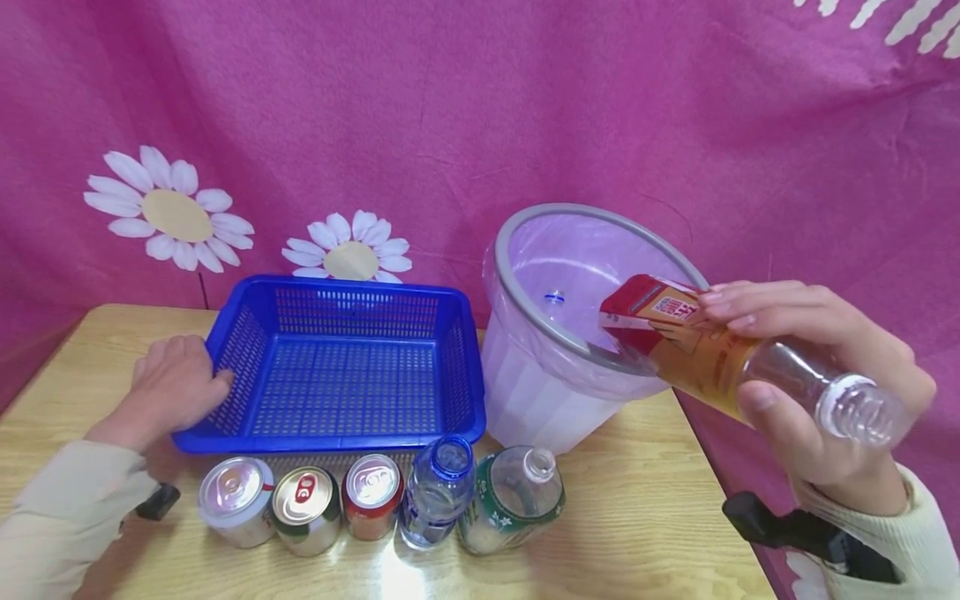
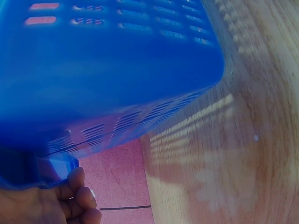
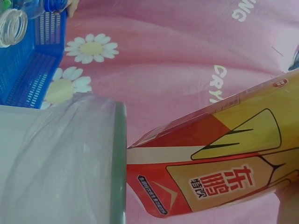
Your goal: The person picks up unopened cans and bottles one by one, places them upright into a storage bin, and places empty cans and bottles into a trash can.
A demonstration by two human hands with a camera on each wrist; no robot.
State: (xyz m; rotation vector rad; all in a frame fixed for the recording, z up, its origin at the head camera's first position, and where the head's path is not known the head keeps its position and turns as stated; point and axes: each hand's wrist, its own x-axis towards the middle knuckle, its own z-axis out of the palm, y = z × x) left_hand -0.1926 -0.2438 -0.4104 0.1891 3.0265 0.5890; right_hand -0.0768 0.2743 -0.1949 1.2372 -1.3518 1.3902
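My right hand (image 1: 832, 358) grips a plastic bottle (image 1: 701, 354) with a red and yellow label and a capless clear neck. The bottle tilts, its red base over the rim of a bin (image 1: 525, 400) lined with a thin clear bag; the right wrist view shows that label (image 3: 219, 182) close beside the bin's rim. My left hand (image 1: 176, 383) holds the left rim of a blue plastic basket (image 1: 330, 443), thumb on the inner side. In the left wrist view, fingertips (image 2: 86, 198) curl at the basket's edge.
In front of the basket stand a white can (image 1: 236, 500), a green and white can (image 1: 306, 510), a red can (image 1: 372, 496), a clear bottle (image 1: 438, 492) with a blue neck and a green-labelled bottle (image 1: 513, 500). A pink daisy-print cloth (image 1: 450, 108) hangs behind the wooden table (image 1: 637, 517).
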